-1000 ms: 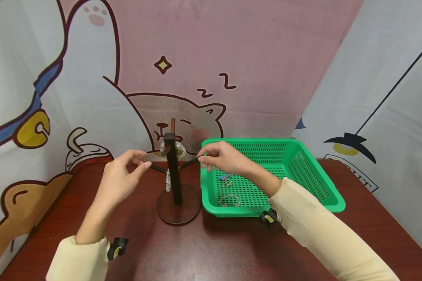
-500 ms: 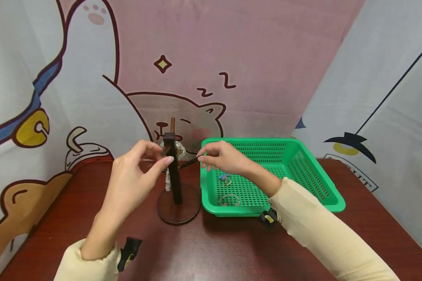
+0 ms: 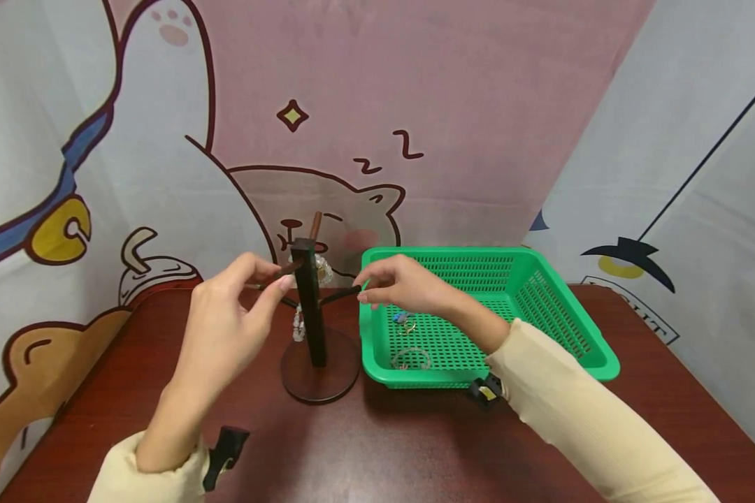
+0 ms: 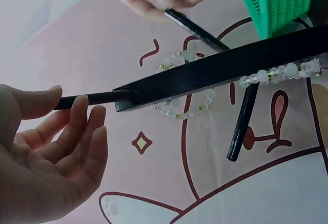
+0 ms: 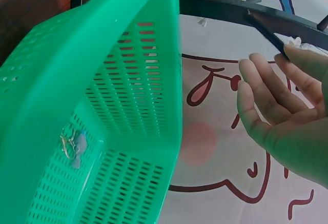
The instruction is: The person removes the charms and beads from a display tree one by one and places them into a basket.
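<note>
A dark wooden jewelry stand with a round base stands upright on the table, pegs jutting out from its post. My left hand pinches the near upper peg between thumb and finger. On the other side, my right hand pinches the tip of the right lower peg. One clear beaded bracelet hangs behind the post near the top. Another beaded bracelet hangs on the left lower peg. The far upper peg leans slightly right in the head view.
A green plastic basket sits right of the stand, under my right forearm. Inside lie a small blue trinket with a gold-colored ring and a clear bracelet. Behind the table hangs a cartoon-printed cloth.
My left hand has left the left lower peg and now pinches the near upper peg. The upper pegs have turned, near end left, far end right. My right hand has stayed at its peg.
</note>
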`<move>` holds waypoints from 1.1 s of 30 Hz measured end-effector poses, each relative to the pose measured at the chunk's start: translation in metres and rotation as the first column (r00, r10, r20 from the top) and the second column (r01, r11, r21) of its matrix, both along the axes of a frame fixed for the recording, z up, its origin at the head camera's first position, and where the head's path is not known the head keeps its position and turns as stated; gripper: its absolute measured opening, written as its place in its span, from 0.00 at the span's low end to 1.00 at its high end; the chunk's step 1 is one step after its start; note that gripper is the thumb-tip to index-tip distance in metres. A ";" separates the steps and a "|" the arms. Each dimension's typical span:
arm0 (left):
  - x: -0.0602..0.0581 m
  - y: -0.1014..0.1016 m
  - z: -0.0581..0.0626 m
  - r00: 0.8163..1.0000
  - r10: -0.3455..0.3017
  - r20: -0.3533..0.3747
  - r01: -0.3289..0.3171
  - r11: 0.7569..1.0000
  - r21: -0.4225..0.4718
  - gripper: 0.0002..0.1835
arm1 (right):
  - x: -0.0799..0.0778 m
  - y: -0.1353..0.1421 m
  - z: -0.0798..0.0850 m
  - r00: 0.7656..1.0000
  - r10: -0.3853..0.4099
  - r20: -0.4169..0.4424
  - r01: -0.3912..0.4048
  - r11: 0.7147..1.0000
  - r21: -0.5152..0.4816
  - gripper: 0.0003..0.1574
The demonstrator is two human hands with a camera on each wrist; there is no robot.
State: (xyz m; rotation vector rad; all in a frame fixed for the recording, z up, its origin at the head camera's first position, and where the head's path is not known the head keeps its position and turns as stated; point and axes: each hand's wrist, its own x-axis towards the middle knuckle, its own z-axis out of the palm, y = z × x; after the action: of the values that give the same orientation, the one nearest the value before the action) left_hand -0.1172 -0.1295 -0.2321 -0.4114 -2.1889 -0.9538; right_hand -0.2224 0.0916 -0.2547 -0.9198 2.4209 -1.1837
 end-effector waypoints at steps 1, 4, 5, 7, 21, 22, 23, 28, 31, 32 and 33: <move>0.001 -0.002 0.001 1.000 -0.001 0.018 0.001 1.000 0.005 0.03 | 0.000 0.001 0.000 1.000 0.011 0.005 -0.011 1.000 0.004 0.12; 0.002 -0.010 0.004 0.997 -0.008 0.082 0.007 1.000 0.005 0.02 | 0.000 0.005 -0.001 0.999 0.042 0.010 -0.042 0.999 0.017 0.12; 0.001 -0.013 0.005 0.994 -0.013 0.106 0.012 1.000 0.005 0.02 | -0.001 0.007 -0.002 0.999 0.051 0.009 -0.051 0.999 0.020 0.12; 0.001 -0.019 0.008 0.986 -0.017 0.164 0.017 1.000 -0.001 0.03 | -0.001 0.010 -0.003 0.998 0.066 0.007 -0.066 0.998 0.024 0.12; -0.021 -0.058 0.016 0.899 -0.130 0.418 0.136 0.991 0.015 0.10 | -0.002 0.022 -0.008 0.993 0.106 0.054 -0.107 0.994 0.006 0.13; -0.024 -0.060 0.016 0.891 -0.150 0.428 0.150 0.988 0.033 0.10 | -0.002 0.022 -0.008 0.993 0.107 0.057 -0.108 0.994 0.007 0.13; -0.026 -0.063 0.016 0.883 -0.170 0.437 0.163 0.985 0.052 0.10 | -0.002 0.022 -0.008 0.993 0.108 0.056 -0.109 0.994 0.009 0.13; -0.035 -0.073 0.015 0.845 -0.238 0.479 0.199 0.971 0.132 0.12 | -0.001 0.021 -0.007 0.993 0.113 0.045 -0.114 0.993 0.016 0.13; -0.038 -0.075 0.015 0.833 -0.247 0.495 0.199 0.969 0.149 0.13 | 0.000 0.018 -0.004 0.994 0.105 0.035 -0.105 0.994 0.011 0.13; -0.038 -0.075 0.015 0.831 -0.247 0.498 0.197 0.969 0.151 0.13 | 0.001 0.017 -0.004 0.994 0.102 0.031 -0.102 0.995 0.007 0.13; -0.038 -0.075 0.015 0.832 -0.246 0.498 0.196 0.969 0.151 0.13 | 0.001 0.015 -0.003 0.995 0.097 0.032 -0.097 0.995 -0.001 0.12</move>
State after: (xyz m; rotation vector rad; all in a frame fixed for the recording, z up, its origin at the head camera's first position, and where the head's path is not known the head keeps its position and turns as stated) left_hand -0.1552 -0.2043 -0.2172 -0.4046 -2.5978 -1.4234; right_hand -0.2211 0.1069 -0.2574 -0.9988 2.3226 -1.1545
